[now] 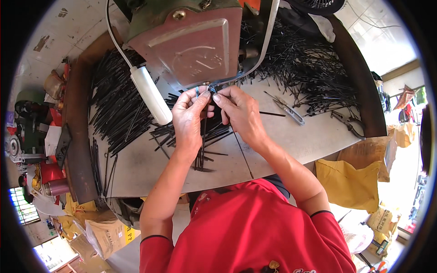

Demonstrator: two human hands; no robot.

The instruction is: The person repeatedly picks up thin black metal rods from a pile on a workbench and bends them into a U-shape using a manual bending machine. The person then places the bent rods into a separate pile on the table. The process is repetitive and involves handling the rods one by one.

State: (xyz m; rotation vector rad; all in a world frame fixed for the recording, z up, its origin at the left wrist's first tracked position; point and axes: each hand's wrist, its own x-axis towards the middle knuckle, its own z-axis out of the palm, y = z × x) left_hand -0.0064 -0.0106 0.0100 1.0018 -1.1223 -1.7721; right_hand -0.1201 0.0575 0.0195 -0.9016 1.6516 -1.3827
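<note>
A thin, straight black rod (pixel 241 151) extends from beneath the right hand (pixel 242 111) over the pale metal table (pixel 291 143), its long axis slanting slightly rightward toward the person. Left hand (pixel 187 111) and right hand are pinched thumb-to-finger, nearly touching; what lies between the fingertips is too small to tell. The reddish-brown metal machine housing (pixel 191 52) stands directly beyond, a white tubular lamp (pixel 151 95) left, silver snips (pixel 287 107) right.
</note>
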